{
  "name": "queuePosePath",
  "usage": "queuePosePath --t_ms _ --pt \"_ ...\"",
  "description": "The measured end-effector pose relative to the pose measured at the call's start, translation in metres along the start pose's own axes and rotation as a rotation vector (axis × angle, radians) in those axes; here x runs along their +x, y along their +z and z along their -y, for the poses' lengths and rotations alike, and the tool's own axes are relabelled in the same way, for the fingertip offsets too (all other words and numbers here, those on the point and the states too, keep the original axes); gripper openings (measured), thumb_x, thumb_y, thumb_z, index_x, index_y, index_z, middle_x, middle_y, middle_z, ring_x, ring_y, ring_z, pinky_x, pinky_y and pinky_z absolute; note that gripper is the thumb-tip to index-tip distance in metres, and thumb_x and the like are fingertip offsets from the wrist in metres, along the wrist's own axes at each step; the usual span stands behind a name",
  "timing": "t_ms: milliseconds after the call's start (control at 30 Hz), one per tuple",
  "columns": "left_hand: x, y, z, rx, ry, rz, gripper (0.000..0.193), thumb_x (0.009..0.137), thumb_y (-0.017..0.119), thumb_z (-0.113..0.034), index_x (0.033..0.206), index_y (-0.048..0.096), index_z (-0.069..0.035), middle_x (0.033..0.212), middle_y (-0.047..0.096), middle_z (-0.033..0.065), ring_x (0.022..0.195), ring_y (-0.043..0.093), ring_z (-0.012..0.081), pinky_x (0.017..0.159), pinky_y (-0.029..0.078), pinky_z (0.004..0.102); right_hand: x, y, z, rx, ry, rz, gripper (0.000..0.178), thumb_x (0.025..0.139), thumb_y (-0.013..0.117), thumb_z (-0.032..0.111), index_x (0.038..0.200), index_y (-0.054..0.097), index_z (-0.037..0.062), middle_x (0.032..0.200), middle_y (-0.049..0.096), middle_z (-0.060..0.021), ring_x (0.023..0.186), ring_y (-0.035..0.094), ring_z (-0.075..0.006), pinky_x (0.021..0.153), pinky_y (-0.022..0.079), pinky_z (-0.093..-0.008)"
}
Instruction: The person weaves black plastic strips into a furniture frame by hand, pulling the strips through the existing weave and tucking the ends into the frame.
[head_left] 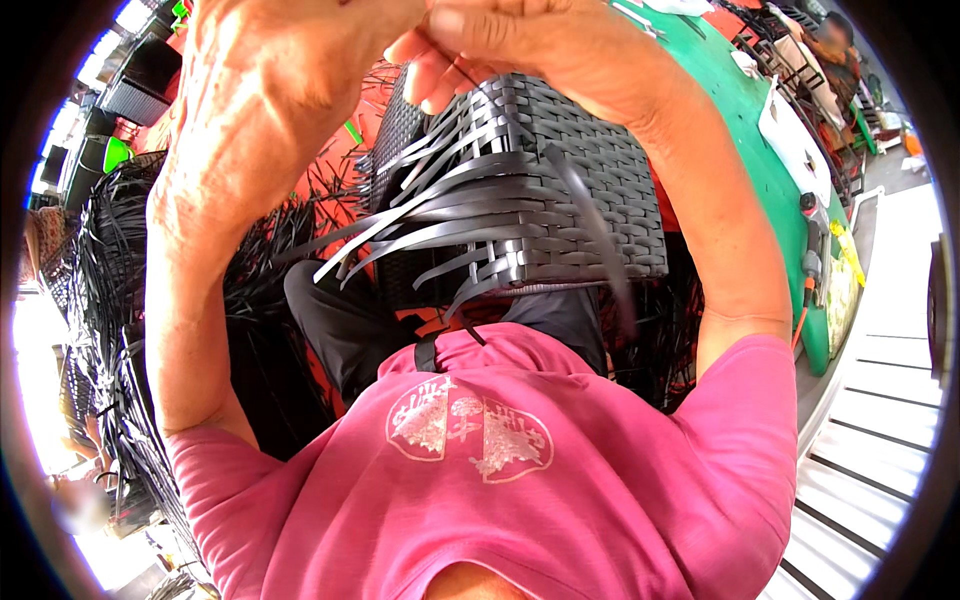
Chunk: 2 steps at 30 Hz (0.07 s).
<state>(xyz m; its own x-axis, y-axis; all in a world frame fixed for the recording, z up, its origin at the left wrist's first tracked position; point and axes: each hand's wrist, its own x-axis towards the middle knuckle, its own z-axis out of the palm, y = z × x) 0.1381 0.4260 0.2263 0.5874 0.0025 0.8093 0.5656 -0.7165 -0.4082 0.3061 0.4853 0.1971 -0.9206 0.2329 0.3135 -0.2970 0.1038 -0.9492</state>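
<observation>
In front of my lap stands a black woven wicker piece point(590, 190), box-shaped, with a tight weave on its right side. Loose flat plastic strips point(440, 205) fan out from its left edge. Above it, at the top edge of the picture, my two hands meet. My right hand point(510, 45) is closed, its thumb and curled fingers together, and a thin dark strip point(458, 72) shows at them. My left hand point(285, 60) shows its back; its fingertips are cut off or hidden. A blurred strip point(595, 230) hangs before the woven side.
Heaps of black strips point(105, 260) lie at the left, with more on the red floor point(335, 165). To the right, a green surface point(720, 150) bears a corded power tool point(810, 255). White slats point(880, 400) lie beyond. Another person point(835, 55) is at the far right.
</observation>
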Motion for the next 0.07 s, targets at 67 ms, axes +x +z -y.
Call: queuePosePath --t_ms 67 --pt "-0.0079 0.0067 0.0065 0.074 0.054 -0.105 0.013 0.087 0.061 -0.01 0.099 0.061 -0.007 0.082 0.065 0.0048 0.085 0.061 0.0256 0.095 0.039 0.0479 0.0068 -0.002 0.0099 0.162 0.068 0.101 0.028 0.096 0.051 0.028 0.104 0.065 0.0045 0.089 0.064 -0.0032 0.086 0.059 -0.0095 0.082 0.046 -0.0243"
